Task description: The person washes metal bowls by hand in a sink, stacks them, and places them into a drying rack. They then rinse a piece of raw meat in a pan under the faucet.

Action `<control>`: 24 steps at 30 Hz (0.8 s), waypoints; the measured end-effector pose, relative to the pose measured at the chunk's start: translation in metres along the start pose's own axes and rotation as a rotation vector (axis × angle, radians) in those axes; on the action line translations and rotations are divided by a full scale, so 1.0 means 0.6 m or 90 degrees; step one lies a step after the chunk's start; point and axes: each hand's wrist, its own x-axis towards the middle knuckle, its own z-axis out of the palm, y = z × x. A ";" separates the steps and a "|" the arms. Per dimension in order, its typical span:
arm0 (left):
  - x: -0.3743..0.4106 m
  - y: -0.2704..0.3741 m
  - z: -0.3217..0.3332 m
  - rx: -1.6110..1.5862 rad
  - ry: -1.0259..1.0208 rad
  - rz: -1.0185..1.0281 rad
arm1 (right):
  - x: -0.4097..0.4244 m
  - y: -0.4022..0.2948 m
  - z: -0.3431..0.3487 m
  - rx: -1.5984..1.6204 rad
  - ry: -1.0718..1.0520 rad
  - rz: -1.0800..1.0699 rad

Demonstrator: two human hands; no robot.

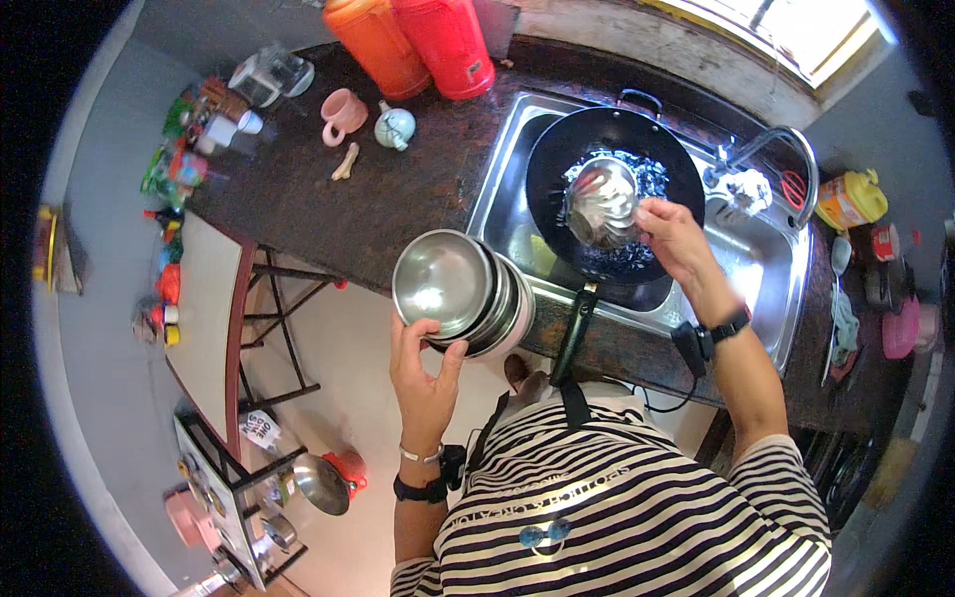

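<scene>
My left hand (429, 366) grips a stack of stainless steel bowls (442, 283) at the counter's front edge, left of the sink; the stack leans and the top bowl is empty. Between the fingers of my right hand (671, 231) is the rim of a shiny metal bowl (603, 201), tilted above a black wok (548, 164). The wok rests over the steel sink (776, 298), its long black handle (574, 336) pointing towards me. Water seems to glint in the wok. Part of its inside is hidden behind the metal bowl.
A curved faucet (802, 160) stands at the sink's right rear. On the dark counter (283, 194) are a pink mug (343, 116), a round pale-blue object (395, 128), and orange (377, 45) and red (448, 45) containers. Right of the sink are a yellow container (854, 200) and a ladle (841, 257).
</scene>
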 end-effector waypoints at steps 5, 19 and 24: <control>-0.003 -0.010 -0.002 -0.046 0.028 -0.019 | -0.067 -0.131 0.157 -0.276 -0.168 -0.384; 0.005 -0.004 0.000 -0.058 0.017 -0.026 | -0.019 -0.085 0.209 -0.619 -0.038 -0.611; -0.001 0.001 0.003 -0.076 0.032 -0.028 | 0.063 0.061 0.013 -1.130 -0.020 -0.149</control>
